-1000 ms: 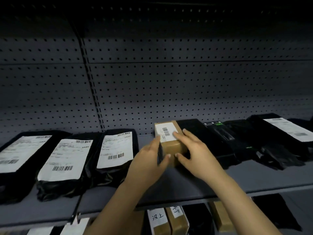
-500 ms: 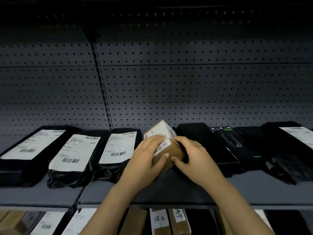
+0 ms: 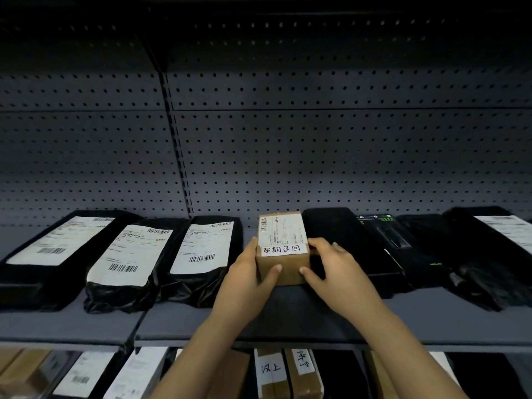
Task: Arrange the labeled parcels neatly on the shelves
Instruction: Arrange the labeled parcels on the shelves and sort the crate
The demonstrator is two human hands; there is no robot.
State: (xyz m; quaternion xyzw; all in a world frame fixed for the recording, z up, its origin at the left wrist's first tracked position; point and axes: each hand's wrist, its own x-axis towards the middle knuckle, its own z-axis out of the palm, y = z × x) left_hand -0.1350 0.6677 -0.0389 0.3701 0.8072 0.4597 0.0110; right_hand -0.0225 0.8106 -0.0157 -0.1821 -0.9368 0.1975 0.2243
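Fingers (image 3: 270,273) of the left hand (image 3: 240,280) and right hand (image 3: 335,269) grasp the brown box (image 3: 288,273), tilted a moment ago, now flat on the shelf (image 3: 288,318), label up, seemingly placed.

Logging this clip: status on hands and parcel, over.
Holding: left hand and right hand grip cardboard box sides. Box on shelf, label up. Close either side: black parcels.

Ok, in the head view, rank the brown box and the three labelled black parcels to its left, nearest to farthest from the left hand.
1. Brown box, gripped by the left hand.
2. Right black parcel, beside the box.
3. Middle black parcel, further left.
4. Far-left black parcel, outermost.
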